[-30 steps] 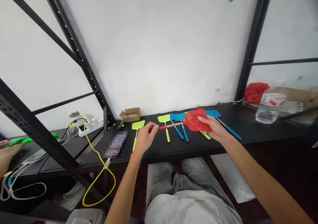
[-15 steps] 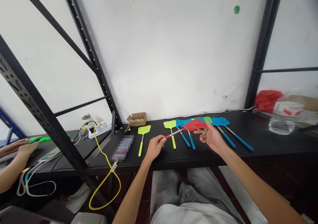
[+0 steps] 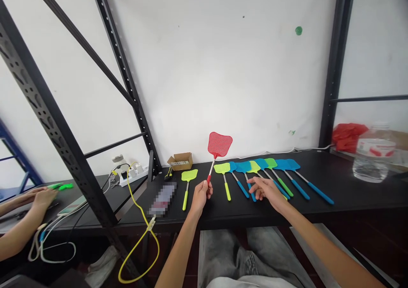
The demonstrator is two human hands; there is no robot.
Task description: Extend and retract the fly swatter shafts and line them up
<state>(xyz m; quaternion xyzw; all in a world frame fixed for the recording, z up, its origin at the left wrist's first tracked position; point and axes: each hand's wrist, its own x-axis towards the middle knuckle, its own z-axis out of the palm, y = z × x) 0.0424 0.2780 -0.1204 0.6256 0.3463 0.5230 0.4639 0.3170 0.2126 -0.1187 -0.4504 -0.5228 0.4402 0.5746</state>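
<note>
The left hand [image 3: 199, 195] pinches the red fly swatter [image 3: 219, 145] by its handle, head upright above the fist. The right hand [image 3: 266, 189] hovers with fingers spread over the blue swatters [image 3: 242, 168].

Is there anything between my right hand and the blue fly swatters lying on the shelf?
Nothing visible. The right hand hovers open directly over the handles of the blue fly swatters, with no object between its fingers and them. The red fly swatter is off to the side, held upright in the left hand.
</note>
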